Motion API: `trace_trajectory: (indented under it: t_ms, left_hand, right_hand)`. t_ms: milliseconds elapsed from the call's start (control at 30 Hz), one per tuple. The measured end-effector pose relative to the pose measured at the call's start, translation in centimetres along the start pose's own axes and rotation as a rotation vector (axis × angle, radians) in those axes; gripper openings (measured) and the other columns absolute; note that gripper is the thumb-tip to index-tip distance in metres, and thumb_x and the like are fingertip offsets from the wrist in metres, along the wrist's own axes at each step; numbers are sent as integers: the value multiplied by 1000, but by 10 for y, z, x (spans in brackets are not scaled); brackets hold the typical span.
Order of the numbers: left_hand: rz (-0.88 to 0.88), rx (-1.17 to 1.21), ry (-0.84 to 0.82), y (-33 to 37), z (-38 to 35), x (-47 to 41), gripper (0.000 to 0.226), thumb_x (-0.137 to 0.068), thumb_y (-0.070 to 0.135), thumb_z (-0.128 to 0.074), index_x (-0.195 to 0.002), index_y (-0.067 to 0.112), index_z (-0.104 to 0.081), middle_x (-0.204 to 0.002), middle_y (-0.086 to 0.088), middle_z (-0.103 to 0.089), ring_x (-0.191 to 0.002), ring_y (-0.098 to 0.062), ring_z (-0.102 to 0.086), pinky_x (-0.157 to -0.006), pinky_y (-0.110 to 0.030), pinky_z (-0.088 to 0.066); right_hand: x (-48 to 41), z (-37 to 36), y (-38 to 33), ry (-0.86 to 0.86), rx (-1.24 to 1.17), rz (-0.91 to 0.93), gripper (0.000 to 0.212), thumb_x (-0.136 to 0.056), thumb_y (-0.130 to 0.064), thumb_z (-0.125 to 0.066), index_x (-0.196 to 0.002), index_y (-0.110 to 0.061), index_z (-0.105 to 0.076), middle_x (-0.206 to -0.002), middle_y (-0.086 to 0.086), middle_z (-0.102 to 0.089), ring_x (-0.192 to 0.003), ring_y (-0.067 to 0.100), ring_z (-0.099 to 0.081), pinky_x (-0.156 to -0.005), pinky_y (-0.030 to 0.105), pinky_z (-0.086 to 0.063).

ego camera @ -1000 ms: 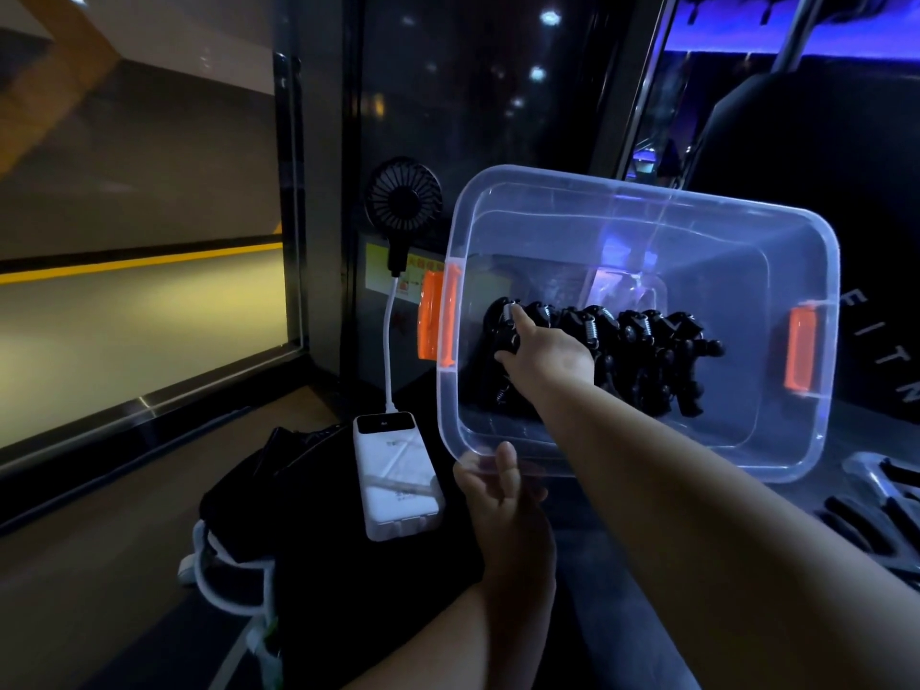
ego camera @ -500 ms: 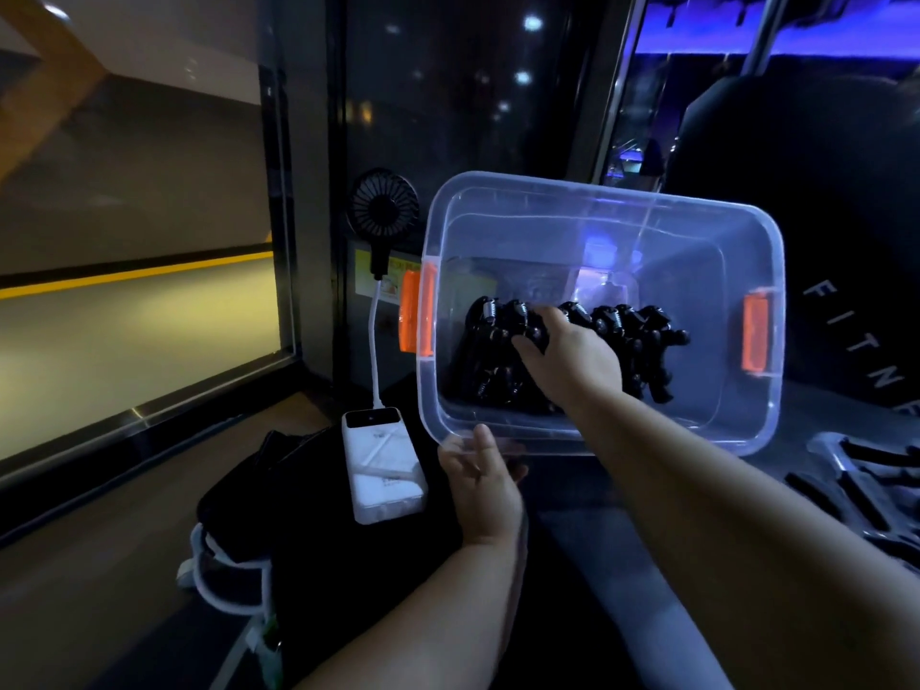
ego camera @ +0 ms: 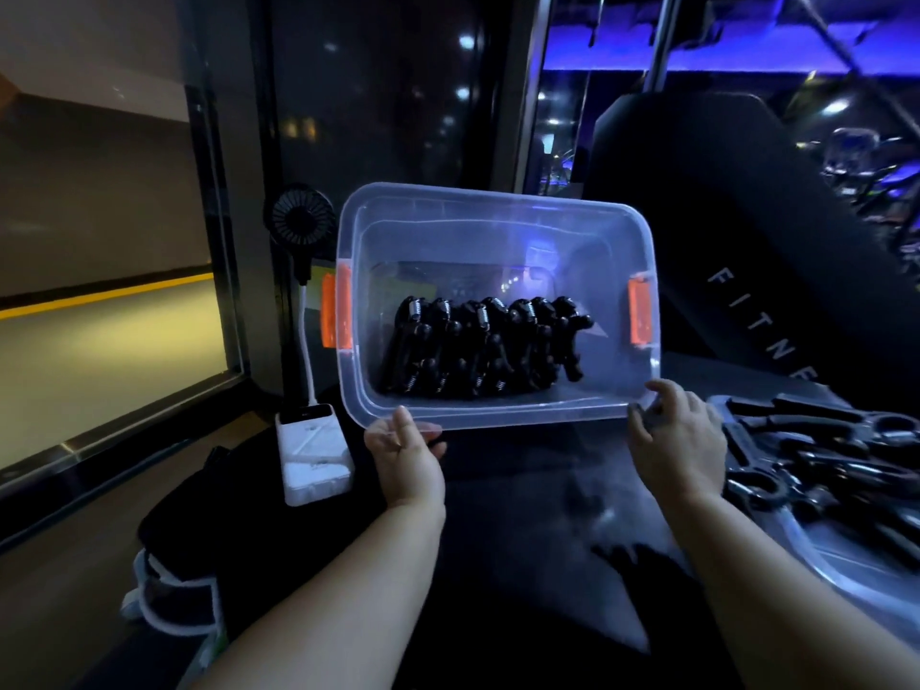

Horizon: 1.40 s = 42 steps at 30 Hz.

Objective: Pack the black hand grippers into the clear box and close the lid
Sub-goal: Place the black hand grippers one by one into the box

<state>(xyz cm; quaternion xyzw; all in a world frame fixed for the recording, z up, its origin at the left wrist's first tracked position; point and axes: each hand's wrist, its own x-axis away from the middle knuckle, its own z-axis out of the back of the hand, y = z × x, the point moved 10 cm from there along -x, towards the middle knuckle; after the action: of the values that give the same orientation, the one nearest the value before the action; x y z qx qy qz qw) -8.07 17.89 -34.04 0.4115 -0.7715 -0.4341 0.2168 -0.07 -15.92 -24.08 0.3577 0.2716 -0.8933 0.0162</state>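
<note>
The clear box [ego camera: 498,211] with orange latches is tipped up, its opening facing me. Several black hand grippers [ego camera: 478,346] with metal springs lie in a tight row along its lower side. My left hand [ego camera: 405,453] grips the near rim at the left, thumb on top. At the near right corner my right hand [ego camera: 677,433] pinches the rim between thumb and fingers. More black hand grippers [ego camera: 816,455] lie loose at the right on a clear plastic sheet [ego camera: 816,550], possibly the lid.
A white power bank [ego camera: 313,455] lies left of the box, its cable running up to a small black fan [ego camera: 301,221]. A dark bag [ego camera: 199,530] sits at lower left. Glass panels stand at left, and a black padded machine [ego camera: 737,231] rises behind the box.
My right hand has come out of the box, off the grippers, and now holds the near right corner. The box has shifted and sits squarer to me.
</note>
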Motion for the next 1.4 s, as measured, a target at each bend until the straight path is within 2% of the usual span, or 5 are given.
trace_trajectory:
  t_ms: [167,333,600,1133,1400]
  left_hand:
    - [-4,-6,11,-1,1,-1,16,-99,36,-41,-85,30,-38,-66,-3,-62,-59,-8,-61,-55,-23,-49]
    - [9,-6,8,-3,2,-2,15,-99,36,-41,-85,29,-39,-64,0,-63,-62,-11,-62,-57,-24,-48]
    - [9,-20,14,-4,2,-4,16,-99,37,-41,-85,29,-39,-66,-1,-62,-61,-10,-63,-56,-25,-48]
    - [8,-40,8,-3,1,-2,17,-99,37,-39,-85,28,-39,-67,-3,-62,-63,-13,-62,-58,-25,-49]
    - [12,-46,-8,-5,0,-3,16,-99,39,-38,-86,30,-38,-68,-3,-62,-64,-12,-62,-59,-26,-49]
  right_hand:
    - [13,-9,71,-305,479,-161,44,-87,-51,-44,-128,-34,-48,-140,5,-43,-135,26,-25,-108,57,-15]
    - [29,-21,102,-493,594,-236,59,-83,-68,-36,-136,-41,-40,-154,-1,-24,-145,26,-3,-105,70,-2]
    - [29,-14,90,-425,616,-155,44,-87,-63,-38,-121,-38,-52,-130,3,-46,-128,31,-26,-96,48,-31]
    - [35,-14,65,-403,381,-83,55,-90,-64,-23,-116,-25,-52,-117,14,-61,-113,33,-48,-96,41,-31]
    - [37,1,66,-244,-27,-217,58,-88,-71,-24,-105,-23,-54,-100,12,-65,-99,35,-56,-73,38,-35]
